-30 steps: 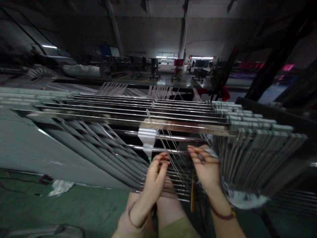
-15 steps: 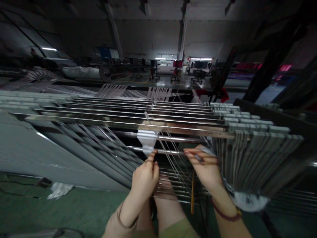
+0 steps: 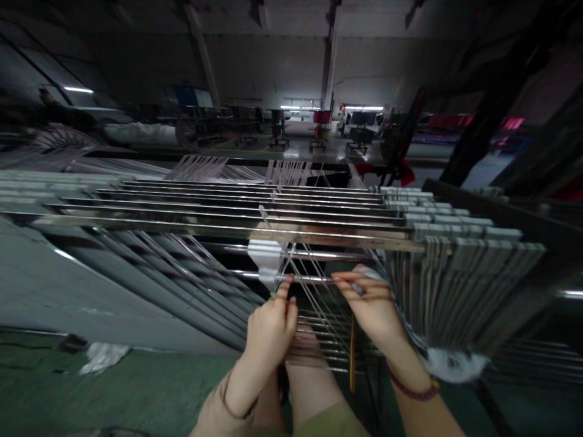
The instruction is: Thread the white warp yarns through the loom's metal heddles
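Note:
My left hand (image 3: 272, 318) is at a thin metal rod (image 3: 314, 280) in the middle of a loom-like frame. Its index finger reaches to the rod and the other fingers are curled in; what they hold, if anything, is hidden. A tiny green tip shows beside that finger. Farther right, my right hand (image 3: 368, 303) has thumb and index finger pinched at the rod, with a small grey piece (image 3: 357, 288) showing among its fingers. Loose white threads (image 3: 314, 297) run slantwise between the hands. A white wrapping (image 3: 266, 258) sits on the rods left of them.
Long metal bars (image 3: 228, 213) cross above my hands. Packed grey strips (image 3: 455, 291) hang at the right. A yellow stick (image 3: 352, 355) hangs below my right hand. White waste (image 3: 104, 357) lies on the green floor. Racks stand in the dim background.
My left hand has moved slightly right along the rod, away from the white wrapping, and a green tip now shows beside it. My right hand keeps its pinch; the whole view has shifted a little.

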Action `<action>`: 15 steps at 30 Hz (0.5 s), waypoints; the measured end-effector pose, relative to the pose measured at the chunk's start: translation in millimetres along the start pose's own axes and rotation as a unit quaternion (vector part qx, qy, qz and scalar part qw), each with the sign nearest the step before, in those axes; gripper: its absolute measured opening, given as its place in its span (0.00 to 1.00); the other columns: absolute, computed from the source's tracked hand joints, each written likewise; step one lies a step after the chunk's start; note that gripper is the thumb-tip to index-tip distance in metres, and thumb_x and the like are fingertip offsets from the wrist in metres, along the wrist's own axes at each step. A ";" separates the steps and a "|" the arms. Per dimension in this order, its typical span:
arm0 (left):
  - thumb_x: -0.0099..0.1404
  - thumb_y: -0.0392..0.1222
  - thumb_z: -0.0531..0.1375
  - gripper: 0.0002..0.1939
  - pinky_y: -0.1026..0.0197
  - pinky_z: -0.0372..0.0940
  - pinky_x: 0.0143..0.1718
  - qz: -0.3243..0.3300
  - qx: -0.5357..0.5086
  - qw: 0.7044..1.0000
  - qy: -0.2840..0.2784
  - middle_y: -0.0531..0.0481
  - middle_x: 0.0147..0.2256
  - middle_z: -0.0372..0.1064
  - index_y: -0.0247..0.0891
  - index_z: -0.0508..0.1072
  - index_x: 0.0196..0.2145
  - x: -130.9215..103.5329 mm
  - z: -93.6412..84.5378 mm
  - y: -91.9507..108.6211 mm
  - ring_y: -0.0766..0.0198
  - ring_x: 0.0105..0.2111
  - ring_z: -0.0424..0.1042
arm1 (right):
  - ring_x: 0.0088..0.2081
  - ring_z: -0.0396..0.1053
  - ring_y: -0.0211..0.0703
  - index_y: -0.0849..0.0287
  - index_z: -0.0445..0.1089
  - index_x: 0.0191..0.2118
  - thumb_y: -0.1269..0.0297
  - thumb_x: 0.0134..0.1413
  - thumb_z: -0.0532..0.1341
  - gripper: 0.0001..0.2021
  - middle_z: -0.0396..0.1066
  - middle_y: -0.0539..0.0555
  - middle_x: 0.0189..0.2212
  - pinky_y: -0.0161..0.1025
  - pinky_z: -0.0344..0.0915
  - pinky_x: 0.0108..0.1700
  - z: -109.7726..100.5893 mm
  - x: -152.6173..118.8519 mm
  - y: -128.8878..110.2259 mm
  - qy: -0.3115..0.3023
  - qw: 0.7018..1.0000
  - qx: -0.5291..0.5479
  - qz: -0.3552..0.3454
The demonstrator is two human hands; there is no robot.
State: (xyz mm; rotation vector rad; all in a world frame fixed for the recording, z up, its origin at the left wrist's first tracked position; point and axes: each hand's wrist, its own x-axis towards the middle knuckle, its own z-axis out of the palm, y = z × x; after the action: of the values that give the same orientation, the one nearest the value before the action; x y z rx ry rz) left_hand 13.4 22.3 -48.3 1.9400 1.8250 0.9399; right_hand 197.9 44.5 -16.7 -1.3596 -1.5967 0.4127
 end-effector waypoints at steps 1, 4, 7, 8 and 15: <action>0.64 0.38 0.50 0.22 0.59 0.63 0.28 -0.021 -0.004 1.000 0.010 0.41 0.30 0.74 0.33 0.63 0.56 2.0 -0.5 -2.1 0.54 0.27 0.74 | 0.36 0.72 0.49 0.55 0.75 0.31 0.61 0.54 0.58 0.10 0.76 0.53 0.31 0.50 0.66 0.45 0.7 0.0 -0.8 -0.003 1.000 -0.001 0.000; 0.64 0.39 0.51 0.24 0.61 0.64 0.25 -0.031 -0.061 0.998 -0.008 0.44 0.28 0.73 0.34 0.62 0.57 11.8 0.6 -3.0 0.57 0.25 0.73 | 0.37 0.72 0.47 0.56 0.76 0.32 0.62 0.55 0.58 0.09 0.76 0.53 0.32 0.49 0.65 0.47 3.1 -0.4 -3.5 -0.011 1.000 -0.005 0.000; 0.64 0.43 0.53 0.21 0.66 0.63 0.19 0.013 -0.159 0.985 -0.070 0.51 0.25 0.71 0.37 0.64 0.54 19.5 6.9 2.3 0.65 0.18 0.69 | 0.38 0.72 0.47 0.55 0.76 0.32 0.62 0.55 0.58 0.09 0.77 0.54 0.33 0.48 0.65 0.47 4.9 -0.9 -4.6 -0.014 1.000 -0.010 0.002; 0.64 0.44 0.52 0.20 0.66 0.62 0.18 0.024 -0.190 0.978 -0.081 0.53 0.24 0.70 0.37 0.65 0.53 20.6 9.1 3.9 0.67 0.16 0.68 | 0.38 0.72 0.48 0.55 0.76 0.32 0.63 0.55 0.58 0.09 0.77 0.53 0.33 0.49 0.65 0.47 5.0 -0.9 -4.5 -0.014 1.000 -0.012 0.002; 0.63 0.41 0.56 0.08 0.61 0.66 0.38 0.050 -0.266 0.962 0.019 0.42 0.41 0.67 0.34 0.71 0.35 17.9 2.8 -2.7 0.56 0.44 0.68 | 0.41 0.72 0.49 0.55 0.76 0.34 0.66 0.55 0.57 0.09 0.77 0.52 0.34 0.51 0.64 0.50 1.0 -0.7 -3.5 -0.021 0.999 -0.026 -0.012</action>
State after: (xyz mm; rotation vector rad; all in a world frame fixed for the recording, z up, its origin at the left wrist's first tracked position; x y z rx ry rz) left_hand 12.6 40.7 -47.7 1.6857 1.3131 1.3441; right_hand 195.0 43.1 -14.9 -1.3774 -1.6669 0.3914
